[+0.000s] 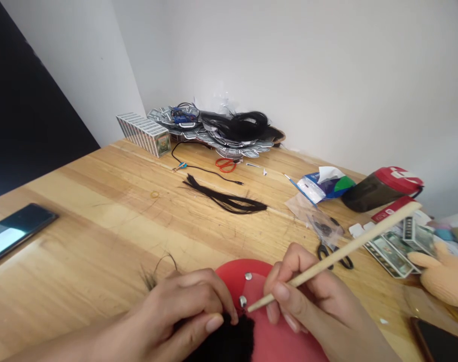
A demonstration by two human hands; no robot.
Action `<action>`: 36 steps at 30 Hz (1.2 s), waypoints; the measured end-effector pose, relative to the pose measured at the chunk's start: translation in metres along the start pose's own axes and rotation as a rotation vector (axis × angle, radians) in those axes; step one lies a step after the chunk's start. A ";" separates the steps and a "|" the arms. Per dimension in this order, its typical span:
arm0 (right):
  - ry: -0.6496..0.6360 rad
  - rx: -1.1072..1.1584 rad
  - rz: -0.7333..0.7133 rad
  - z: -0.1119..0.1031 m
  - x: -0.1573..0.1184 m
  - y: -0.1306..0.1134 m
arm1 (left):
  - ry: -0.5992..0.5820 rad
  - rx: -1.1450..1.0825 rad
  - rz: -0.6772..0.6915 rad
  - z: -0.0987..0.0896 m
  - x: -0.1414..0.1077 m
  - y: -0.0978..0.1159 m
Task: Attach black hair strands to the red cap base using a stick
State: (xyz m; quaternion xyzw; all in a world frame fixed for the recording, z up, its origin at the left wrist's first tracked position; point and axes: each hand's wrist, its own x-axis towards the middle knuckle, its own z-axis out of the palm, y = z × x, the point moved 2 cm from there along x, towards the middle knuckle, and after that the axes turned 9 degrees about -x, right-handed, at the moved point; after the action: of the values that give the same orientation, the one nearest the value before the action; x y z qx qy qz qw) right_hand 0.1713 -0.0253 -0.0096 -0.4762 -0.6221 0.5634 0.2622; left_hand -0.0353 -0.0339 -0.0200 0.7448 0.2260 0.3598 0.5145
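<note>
In my right hand (296,296), gripped like a pen, is a pale wooden stick (338,256) resembling a chopstick. Its tapered tip points down at the edge of a black fuzzy piece (229,342), close to a small shiny silver blob (243,301). My left hand (187,306) is closed at the fuzzy piece, thumb and fingers pressed on it; part of the grip is hidden. Thin dark strands (151,279) stick out behind that hand. Beneath both hands lies a round red object (229,271), with a second silver blob (248,276) nearer its far rim.
A black hair bundle (224,198) and a cable (213,172) lie mid-table. To the right are scissors (332,249), a tissue pack (323,183) and a dark red-topped pouch (383,188). A phone (19,229) lies left, another dark phone-like device (440,339) lower right.
</note>
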 end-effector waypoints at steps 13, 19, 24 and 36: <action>0.102 -0.217 -0.051 0.003 -0.002 -0.004 | -0.022 -0.029 -0.013 0.000 0.001 0.000; 0.132 -0.254 -0.046 0.004 -0.002 -0.008 | -0.032 -0.038 -0.021 0.000 0.000 -0.002; 0.114 -0.241 -0.026 0.005 -0.003 -0.008 | -0.032 -0.034 -0.024 0.001 0.000 0.001; 0.103 -0.248 0.046 0.006 -0.002 -0.005 | -0.044 -0.067 -0.047 0.000 0.000 -0.003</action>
State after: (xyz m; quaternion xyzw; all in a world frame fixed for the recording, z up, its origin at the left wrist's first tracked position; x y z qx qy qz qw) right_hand 0.1654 -0.0291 -0.0060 -0.5474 -0.6615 0.4629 0.2201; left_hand -0.0353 -0.0327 -0.0223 0.7294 0.2199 0.3387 0.5522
